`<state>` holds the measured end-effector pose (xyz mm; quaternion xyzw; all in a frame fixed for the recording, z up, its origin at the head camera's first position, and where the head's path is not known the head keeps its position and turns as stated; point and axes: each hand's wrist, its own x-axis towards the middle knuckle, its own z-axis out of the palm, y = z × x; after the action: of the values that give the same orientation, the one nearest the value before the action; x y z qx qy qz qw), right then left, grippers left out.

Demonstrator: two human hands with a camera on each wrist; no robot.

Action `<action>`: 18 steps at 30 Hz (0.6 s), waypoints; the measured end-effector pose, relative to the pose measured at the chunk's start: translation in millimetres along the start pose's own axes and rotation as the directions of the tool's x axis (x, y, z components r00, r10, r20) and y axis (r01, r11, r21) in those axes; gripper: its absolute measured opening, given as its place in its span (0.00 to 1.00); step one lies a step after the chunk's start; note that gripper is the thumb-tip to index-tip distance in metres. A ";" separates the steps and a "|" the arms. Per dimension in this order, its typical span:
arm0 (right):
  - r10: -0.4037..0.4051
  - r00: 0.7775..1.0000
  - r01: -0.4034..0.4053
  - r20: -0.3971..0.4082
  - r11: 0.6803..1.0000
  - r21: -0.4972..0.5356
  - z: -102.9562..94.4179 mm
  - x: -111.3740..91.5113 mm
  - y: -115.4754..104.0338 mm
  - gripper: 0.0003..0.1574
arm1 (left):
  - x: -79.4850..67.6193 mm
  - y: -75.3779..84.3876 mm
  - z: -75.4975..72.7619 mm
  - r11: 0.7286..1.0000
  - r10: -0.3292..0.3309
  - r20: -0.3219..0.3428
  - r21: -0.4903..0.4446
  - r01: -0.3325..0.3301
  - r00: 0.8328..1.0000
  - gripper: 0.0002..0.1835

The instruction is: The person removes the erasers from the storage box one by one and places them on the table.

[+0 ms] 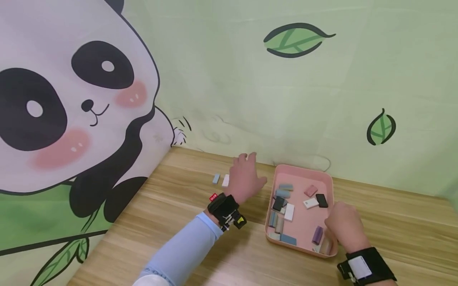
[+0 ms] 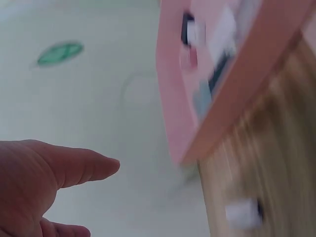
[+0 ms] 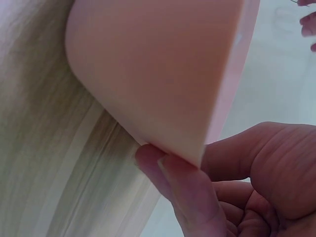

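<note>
A shallow pink tray [image 1: 302, 228] holds several small rectangular blocks, among them a purple block [image 1: 317, 235], a black block [image 1: 321, 200] and a white block [image 1: 289, 212]. My right hand [image 1: 346, 224] pinches the tray's right wall between thumb and fingers; the right wrist view shows the fingertips against the outside of the wall [image 3: 148, 69]. To the tray's left, my left hand [image 1: 245, 178] is over the table with fingers extended and thumb spread, nothing visible in it. Beside it on the table lie a white block [image 1: 226, 180] and a light blue block [image 1: 216, 178].
The wooden table [image 1: 179, 206] meets a pale green backdrop [image 1: 229, 79] just behind the tray. A large printed panda [image 1: 107, 131] covers the left side. A thin cord-like loop [image 1: 327, 159] shows behind the tray.
</note>
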<state>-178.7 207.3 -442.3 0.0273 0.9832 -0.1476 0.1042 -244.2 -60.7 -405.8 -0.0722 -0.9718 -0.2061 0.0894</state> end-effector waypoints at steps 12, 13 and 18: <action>0.001 1.000 -0.001 -0.001 1.000 0.008 -0.5 1.5 1.1 0.10 | -39.2 59.9 37.6 0.972 0.199 0.134 0.101 -0.214 0.971 0.35; 0.002 1.000 -0.002 -0.001 1.000 0.009 -0.7 1.6 1.2 0.10 | -41.6 63.2 40.9 0.967 0.207 0.147 0.119 -0.225 0.967 0.35; 0.009 1.000 -0.009 0.000 1.000 0.027 -1.5 2.3 1.3 0.11 | -52.0 78.0 55.8 0.948 0.231 0.207 0.173 -0.268 0.951 0.32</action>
<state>-181.2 209.1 -441.7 0.0332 0.9810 -0.1601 0.1043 -187.8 27.6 -436.3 -0.2044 -0.9745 -0.0871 0.0315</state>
